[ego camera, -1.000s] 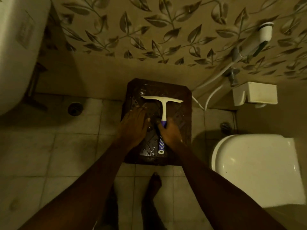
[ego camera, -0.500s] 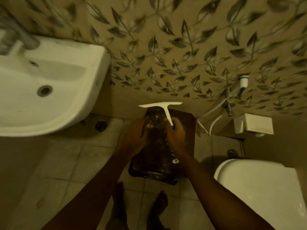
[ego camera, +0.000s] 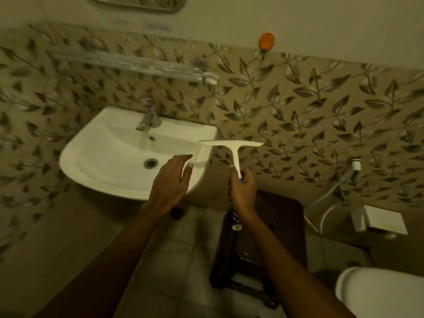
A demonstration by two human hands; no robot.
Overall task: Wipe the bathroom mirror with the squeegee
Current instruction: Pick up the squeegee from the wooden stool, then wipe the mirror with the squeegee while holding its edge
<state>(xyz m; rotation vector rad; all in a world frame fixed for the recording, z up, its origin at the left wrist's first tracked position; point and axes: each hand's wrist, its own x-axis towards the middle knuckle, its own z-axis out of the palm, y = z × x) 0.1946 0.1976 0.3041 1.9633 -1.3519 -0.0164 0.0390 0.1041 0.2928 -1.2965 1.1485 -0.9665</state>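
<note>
Mirror (ego camera: 137,3) cropped; right hand (ego camera: 243,191) hides squeegee (ego camera: 231,145) handle.

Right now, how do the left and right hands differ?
The left hand is open, fingers spread, holding nothing; the right hand is closed around the squeegee handle. The left is in front of the sink; the right is above the stool. Both are raised forward.
</note>
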